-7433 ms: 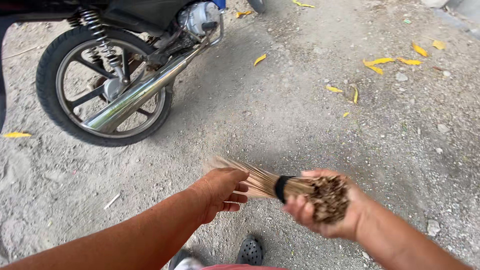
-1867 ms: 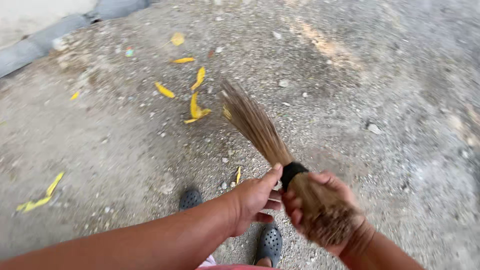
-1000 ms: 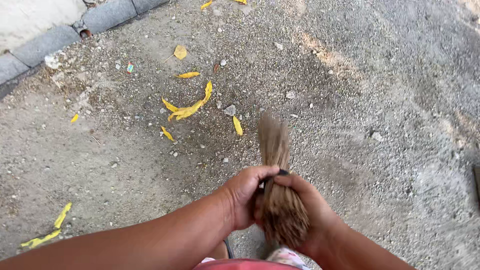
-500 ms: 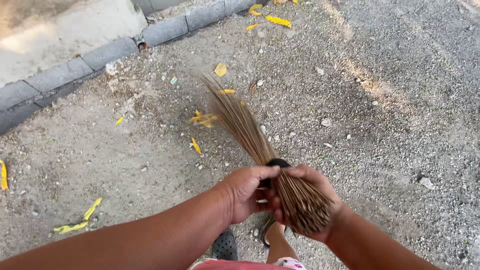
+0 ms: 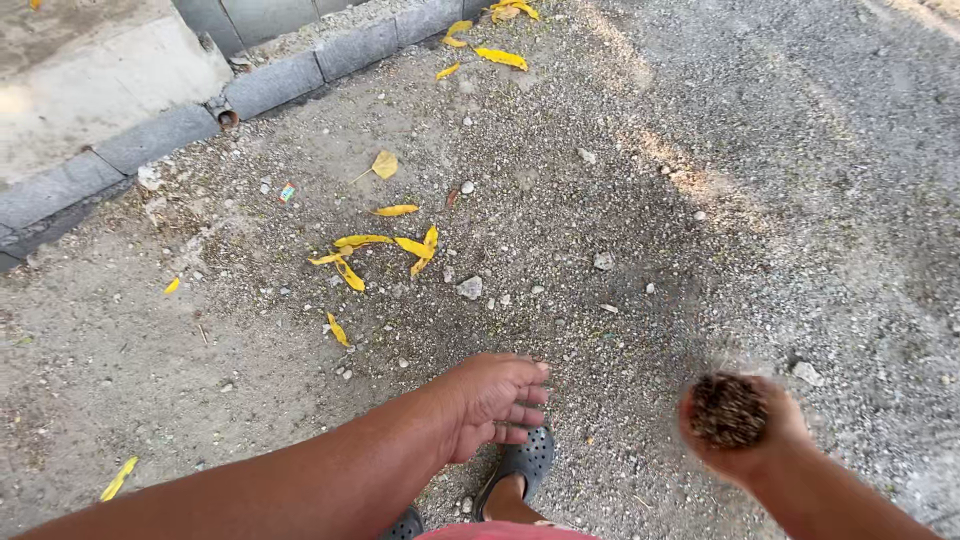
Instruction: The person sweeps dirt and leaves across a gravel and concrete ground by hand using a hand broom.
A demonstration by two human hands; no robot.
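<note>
Daylight, even and fairly bright, no harsh glare. Soft dark shadow patch across gravel ground (image 5: 640, 300) in the centre, fading toward the right. Pale sunlit streaks upper right, slightly washed out. Concrete slab (image 5: 90, 80) upper left bright, near overexposed. Kerb stones (image 5: 160, 135) sharp, thin shadow line along their base. Yellow leaves (image 5: 385, 250) crisp, well saturated. Left hand (image 5: 490, 400) in focus, evenly lit. Right hand (image 5: 745, 435) and broom butt (image 5: 728, 410) motion-blurred, edges smeared. Mild wide-angle stretch at frame edges, forearms bulging near bottom.
</note>
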